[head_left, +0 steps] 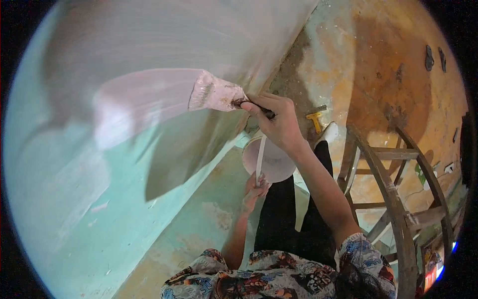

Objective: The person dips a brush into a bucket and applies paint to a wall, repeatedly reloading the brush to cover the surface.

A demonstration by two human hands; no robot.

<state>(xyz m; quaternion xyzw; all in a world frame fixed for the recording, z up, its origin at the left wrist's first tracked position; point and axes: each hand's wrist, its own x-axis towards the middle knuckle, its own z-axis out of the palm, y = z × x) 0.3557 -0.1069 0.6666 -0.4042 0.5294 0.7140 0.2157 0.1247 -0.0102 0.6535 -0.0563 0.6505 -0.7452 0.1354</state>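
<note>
My right hand [280, 121] is wrapped round the dark handle of a wide paintbrush [219, 93], its head caked in pale paint. The bristles meet the wall [84, 204] at the end of a wet pale pink stroke [144, 94]. Lower down, my left hand [257, 189] grips a bucket [280, 162] by its white strip-like handle, which runs across the opening. Pale paint coats the bucket's inside. My right forearm passes just beside the bucket's right side.
A wooden ladder [388, 189] stands close on my right. On the stained floor [323, 60] lies a yellow-handled scraper [316, 122]. Dark sandals [429, 58] are farther off at the upper right. The wall's bottom edge runs diagonally past my left side.
</note>
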